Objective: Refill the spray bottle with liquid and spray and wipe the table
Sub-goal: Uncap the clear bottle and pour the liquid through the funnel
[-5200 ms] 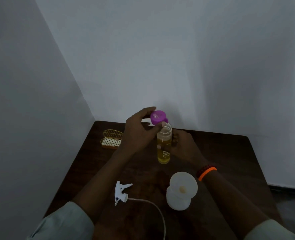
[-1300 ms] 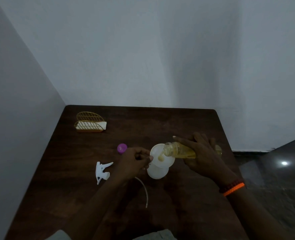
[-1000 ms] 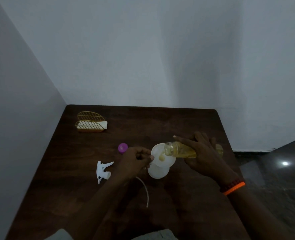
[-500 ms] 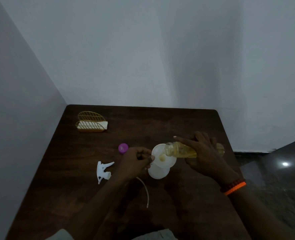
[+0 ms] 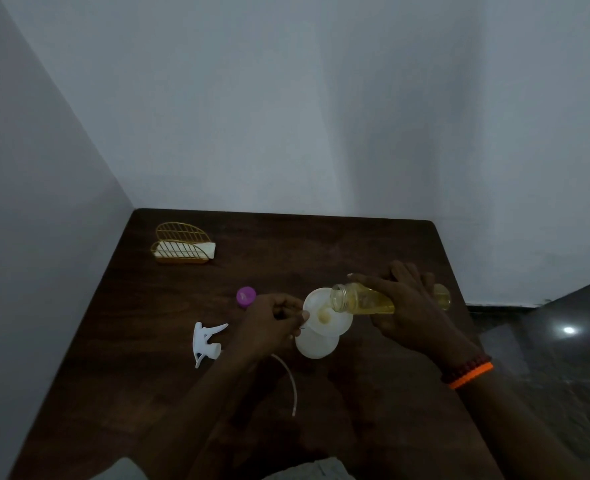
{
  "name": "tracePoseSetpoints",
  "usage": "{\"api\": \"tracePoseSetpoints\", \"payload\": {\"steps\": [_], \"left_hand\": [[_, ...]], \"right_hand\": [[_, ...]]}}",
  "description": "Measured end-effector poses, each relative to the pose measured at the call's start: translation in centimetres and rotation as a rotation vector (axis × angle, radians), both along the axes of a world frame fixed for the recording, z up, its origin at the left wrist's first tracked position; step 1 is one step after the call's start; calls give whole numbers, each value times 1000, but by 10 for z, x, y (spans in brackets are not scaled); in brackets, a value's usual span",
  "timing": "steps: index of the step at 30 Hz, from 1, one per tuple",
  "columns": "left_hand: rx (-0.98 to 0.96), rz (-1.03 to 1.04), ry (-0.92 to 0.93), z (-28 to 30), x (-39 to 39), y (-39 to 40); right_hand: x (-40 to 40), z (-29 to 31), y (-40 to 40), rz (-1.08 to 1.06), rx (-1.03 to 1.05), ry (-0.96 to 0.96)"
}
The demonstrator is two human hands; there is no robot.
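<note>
A white spray bottle (image 5: 316, 344) stands on the dark wooden table (image 5: 355, 251) with a white funnel (image 5: 335, 323) in its neck. My left hand (image 5: 269, 323) pinches the funnel's left rim. My right hand (image 5: 411, 313) holds a clear bottle of yellow liquid (image 5: 359, 299) tipped almost level, its open mouth over the funnel. A little yellow liquid lies in the funnel's centre. The white spray head (image 5: 207, 339) lies on the table to the left, with its dip tube (image 5: 288, 382) curving toward me. The purple cap (image 5: 245, 295) lies behind my left hand.
A gold wire holder with white napkins (image 5: 182, 247) stands at the table's far left corner. Walls close in behind and to the left. The table's right edge drops to a dark floor (image 5: 546, 341).
Since 5 seconds ago the purple cap came off and now lies on the table, and the yellow bottle has been tipped over the funnel. Over the last second the hands barely moved.
</note>
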State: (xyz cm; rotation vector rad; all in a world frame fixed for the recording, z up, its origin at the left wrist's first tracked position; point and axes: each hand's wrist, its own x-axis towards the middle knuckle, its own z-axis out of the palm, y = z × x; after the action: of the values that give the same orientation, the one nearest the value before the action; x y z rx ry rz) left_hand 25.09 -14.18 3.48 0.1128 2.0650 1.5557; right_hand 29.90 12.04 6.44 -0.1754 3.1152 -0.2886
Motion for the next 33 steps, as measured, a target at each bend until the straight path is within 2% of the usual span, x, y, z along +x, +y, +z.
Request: {"api": "tracePoseSetpoints", "payload": {"steps": [33], "left_hand": [[-10, 0, 15, 2, 2, 2]], "right_hand": [[1, 1, 2, -4, 51, -10]]}}
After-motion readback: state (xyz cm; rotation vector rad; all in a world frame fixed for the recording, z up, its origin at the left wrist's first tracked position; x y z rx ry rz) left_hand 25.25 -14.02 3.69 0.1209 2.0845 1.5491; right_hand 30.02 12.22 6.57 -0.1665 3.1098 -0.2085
